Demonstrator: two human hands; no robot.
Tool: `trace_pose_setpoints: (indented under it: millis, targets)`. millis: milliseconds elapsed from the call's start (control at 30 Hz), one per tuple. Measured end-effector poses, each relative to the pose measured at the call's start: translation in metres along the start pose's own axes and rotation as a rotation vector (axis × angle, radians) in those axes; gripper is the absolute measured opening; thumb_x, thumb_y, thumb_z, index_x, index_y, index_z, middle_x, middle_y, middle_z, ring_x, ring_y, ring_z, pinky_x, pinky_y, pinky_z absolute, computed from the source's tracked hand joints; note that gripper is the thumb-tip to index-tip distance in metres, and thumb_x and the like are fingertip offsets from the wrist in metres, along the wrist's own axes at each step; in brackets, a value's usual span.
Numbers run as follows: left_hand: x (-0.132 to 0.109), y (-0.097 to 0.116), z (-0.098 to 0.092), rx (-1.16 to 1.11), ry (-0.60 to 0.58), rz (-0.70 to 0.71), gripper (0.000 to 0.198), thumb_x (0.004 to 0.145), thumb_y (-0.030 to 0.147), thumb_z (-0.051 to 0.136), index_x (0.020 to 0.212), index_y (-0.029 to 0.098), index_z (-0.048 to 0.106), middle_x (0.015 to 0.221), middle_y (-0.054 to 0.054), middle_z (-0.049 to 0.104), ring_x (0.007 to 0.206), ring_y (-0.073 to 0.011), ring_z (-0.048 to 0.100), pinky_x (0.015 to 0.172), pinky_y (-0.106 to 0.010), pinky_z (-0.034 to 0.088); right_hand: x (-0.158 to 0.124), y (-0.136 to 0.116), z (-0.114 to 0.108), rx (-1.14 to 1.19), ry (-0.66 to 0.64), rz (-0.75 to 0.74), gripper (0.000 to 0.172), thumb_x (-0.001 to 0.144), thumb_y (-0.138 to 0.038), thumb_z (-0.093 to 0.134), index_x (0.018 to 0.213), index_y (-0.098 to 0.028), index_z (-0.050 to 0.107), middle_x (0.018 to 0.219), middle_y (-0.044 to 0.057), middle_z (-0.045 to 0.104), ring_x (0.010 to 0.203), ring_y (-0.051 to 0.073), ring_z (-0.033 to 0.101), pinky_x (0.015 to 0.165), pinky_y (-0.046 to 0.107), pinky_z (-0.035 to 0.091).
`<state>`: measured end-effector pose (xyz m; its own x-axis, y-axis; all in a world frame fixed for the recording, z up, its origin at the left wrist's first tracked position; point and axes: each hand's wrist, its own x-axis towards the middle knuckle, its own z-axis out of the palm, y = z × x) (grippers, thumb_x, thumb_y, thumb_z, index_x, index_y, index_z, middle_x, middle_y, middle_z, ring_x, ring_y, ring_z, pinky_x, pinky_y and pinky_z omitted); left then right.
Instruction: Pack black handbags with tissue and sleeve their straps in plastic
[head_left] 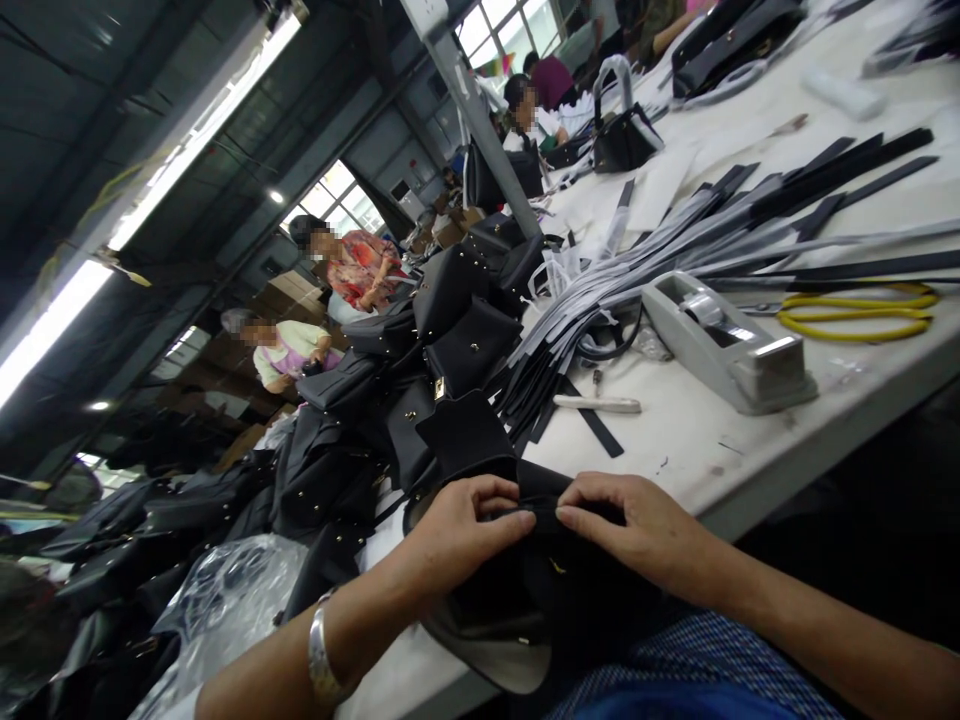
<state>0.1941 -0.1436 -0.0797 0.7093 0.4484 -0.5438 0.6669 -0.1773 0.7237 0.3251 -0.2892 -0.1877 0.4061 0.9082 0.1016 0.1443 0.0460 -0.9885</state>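
Note:
Both my hands grip a black leather bag piece (525, 590) at the near edge of the white table (697, 440). My left hand (457, 530), with a silver bracelet on its wrist, pinches the piece's upper edge between thumb and fingers. My right hand (630, 525) is closed on the same edge just to the right, fingertips almost touching the left hand's. The piece hangs down over my lap, its grey underside showing at the bottom.
A heap of black bags (420, 360) lies left of my hands. A sheaf of black straps (712, 240), a grey tape dispenser (727, 340) and yellow scissors (862, 310) lie on the table. Other people sit at the far end. A clear plastic bag (225, 600) lies at lower left.

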Motion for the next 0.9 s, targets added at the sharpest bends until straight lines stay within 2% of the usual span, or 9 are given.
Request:
trace_pose_setpoints:
  millis: [233, 367, 600, 733, 900]
  targets:
    - [-0.001, 0.009, 0.002, 0.148, -0.054, 0.036, 0.044, 0.075, 0.04, 0.076, 0.108, 0.011, 0.067, 0.11, -0.013, 0.071, 0.101, -0.0275, 0.065, 0.082, -0.033, 0.048, -0.003, 0.003, 0.003, -0.035, 0.05, -0.012, 0.021, 0.089, -0.038, 0.06, 0.081, -0.023, 0.072, 0.079, -0.002, 0.071, 0.075, 0.018, 0.063, 0.07, 0.029, 0.043]
    - [0.003, 0.009, 0.004, 0.186, -0.007, 0.029, 0.041, 0.073, 0.037, 0.076, 0.103, 0.01, 0.068, 0.099, -0.011, 0.071, 0.091, -0.0243, 0.064, 0.077, -0.031, 0.047, -0.005, 0.007, 0.004, -0.049, 0.06, -0.009, 0.019, 0.09, -0.038, 0.06, 0.083, -0.024, 0.071, 0.08, -0.002, 0.071, 0.076, 0.018, 0.063, 0.07, 0.028, 0.042]
    - [0.004, 0.003, 0.008, 0.035, 0.025, 0.03, 0.031, 0.069, 0.03, 0.081, 0.09, 0.013, 0.066, 0.085, -0.003, 0.066, 0.08, -0.0157, 0.061, 0.071, -0.024, 0.045, -0.006, 0.014, 0.005, -0.037, 0.038, 0.058, 0.024, 0.089, -0.043, 0.061, 0.079, -0.022, 0.067, 0.072, -0.003, 0.067, 0.07, 0.017, 0.059, 0.064, 0.028, 0.039]
    - [0.004, -0.002, 0.008, -0.034, 0.011, -0.001, 0.034, 0.07, 0.03, 0.081, 0.094, 0.013, 0.066, 0.089, -0.005, 0.068, 0.082, -0.0164, 0.062, 0.075, -0.026, 0.046, -0.006, 0.019, 0.006, -0.001, 0.021, 0.071, 0.027, 0.091, -0.046, 0.06, 0.08, -0.021, 0.066, 0.072, -0.003, 0.066, 0.07, 0.017, 0.058, 0.063, 0.027, 0.039]
    - [0.004, -0.004, 0.011, 0.042, 0.061, 0.028, 0.033, 0.072, 0.03, 0.078, 0.096, 0.012, 0.065, 0.089, -0.006, 0.068, 0.084, -0.0187, 0.063, 0.074, -0.027, 0.046, -0.005, 0.021, 0.012, -0.053, 0.072, 0.045, 0.026, 0.09, -0.045, 0.061, 0.081, -0.022, 0.067, 0.076, -0.002, 0.068, 0.074, 0.018, 0.06, 0.067, 0.029, 0.04]
